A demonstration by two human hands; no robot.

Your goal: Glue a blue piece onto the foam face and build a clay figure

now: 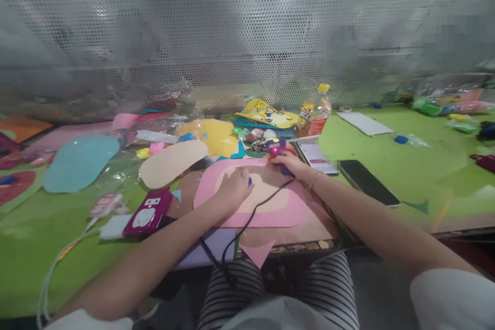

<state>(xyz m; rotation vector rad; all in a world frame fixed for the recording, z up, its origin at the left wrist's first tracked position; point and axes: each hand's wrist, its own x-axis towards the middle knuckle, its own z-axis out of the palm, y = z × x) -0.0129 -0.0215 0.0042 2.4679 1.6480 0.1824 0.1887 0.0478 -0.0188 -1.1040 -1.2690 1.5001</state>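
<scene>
Near the middle of the frame, low on the green table, a pink foam sheet with a beige centre lies flat, and both hands rest over it. The left hand is curled, knuckles up, with its fingertips pressed down on the beige part. A small blue bit shows at those fingertips, but I cannot tell whether it is pinched or only touched. The right hand sits at the sheet's upper right edge, closed around a purple tool that glows red. A black cord runs from it down across the sheet towards the lap. Left of the sheet sit a purple power strip and a beige oval; to the right lies a dark phone. Above the hands stands a bottle.
</scene>
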